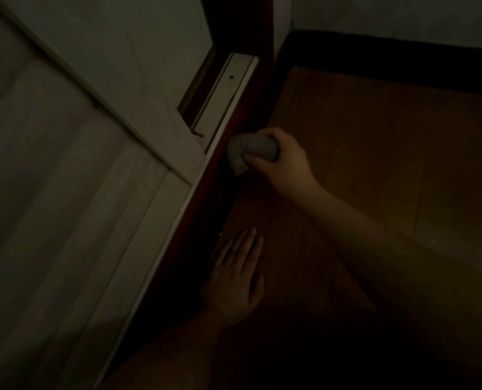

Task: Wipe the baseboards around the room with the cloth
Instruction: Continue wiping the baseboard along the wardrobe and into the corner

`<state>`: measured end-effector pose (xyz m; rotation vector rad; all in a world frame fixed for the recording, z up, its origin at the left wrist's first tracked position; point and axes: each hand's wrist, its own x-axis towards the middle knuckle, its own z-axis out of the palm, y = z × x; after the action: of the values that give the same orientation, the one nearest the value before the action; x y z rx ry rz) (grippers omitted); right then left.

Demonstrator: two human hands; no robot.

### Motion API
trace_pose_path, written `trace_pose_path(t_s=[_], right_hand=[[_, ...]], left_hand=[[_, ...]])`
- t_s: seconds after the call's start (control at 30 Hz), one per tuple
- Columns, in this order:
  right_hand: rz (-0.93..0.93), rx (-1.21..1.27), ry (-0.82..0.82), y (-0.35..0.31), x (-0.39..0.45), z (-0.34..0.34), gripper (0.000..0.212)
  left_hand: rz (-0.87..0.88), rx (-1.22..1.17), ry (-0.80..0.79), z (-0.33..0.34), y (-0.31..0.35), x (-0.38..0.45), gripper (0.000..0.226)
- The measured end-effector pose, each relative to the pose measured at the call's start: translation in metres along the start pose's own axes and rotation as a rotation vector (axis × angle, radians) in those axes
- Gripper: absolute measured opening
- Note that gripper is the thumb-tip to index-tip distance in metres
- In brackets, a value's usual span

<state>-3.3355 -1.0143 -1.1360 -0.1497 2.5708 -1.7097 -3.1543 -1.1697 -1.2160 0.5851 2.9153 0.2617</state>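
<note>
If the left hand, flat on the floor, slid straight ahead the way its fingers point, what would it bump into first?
Probably the right hand gripping the balled cloth against the dark baseboard. The left hand points along that baseboard over bare wooden floor; depth is unclear in this dim view.

Probably a dim home room: wooden floor [374, 164], dark baseboard [402, 60], pale panelled door [93, 136].
</note>
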Motion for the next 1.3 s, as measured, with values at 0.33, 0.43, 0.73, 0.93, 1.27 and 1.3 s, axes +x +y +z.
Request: trace_pose_path(t_s=[0.33, 0.43, 0.73, 0.93, 1.27, 1.3], right_hand=[[0.039, 0.007, 0.060, 0.013, 0.093, -0.035, 0.038], [0.091, -0.065, 0.139, 0.018, 0.106, -0.045, 0.045], [0.145, -0.127, 0.162, 0.038, 0.027, -0.102, 0.044], [0.195, -0.044, 0.083, 0.019, -0.050, -0.160, 0.048], [0.191, 0.021, 0.204, 0.022, -0.075, -0.161, 0.045], [0.177, 0.008, 0.242, 0.026, -0.068, -0.154, 0.045]], left_hand=[[-0.004, 0.003, -0.003, 0.007, -0.001, -0.003, 0.076], [-0.003, 0.024, -0.006, 0.008, -0.002, -0.002, 0.076], [0.003, -0.015, -0.028, -0.002, -0.004, 0.000, 0.065], [-0.026, -0.016, -0.119, -0.011, 0.002, -0.002, 0.064], [-0.019, -0.042, -0.066, -0.035, -0.002, 0.133, 0.069], [0.001, -0.032, -0.065, -0.033, -0.003, 0.139, 0.071]])
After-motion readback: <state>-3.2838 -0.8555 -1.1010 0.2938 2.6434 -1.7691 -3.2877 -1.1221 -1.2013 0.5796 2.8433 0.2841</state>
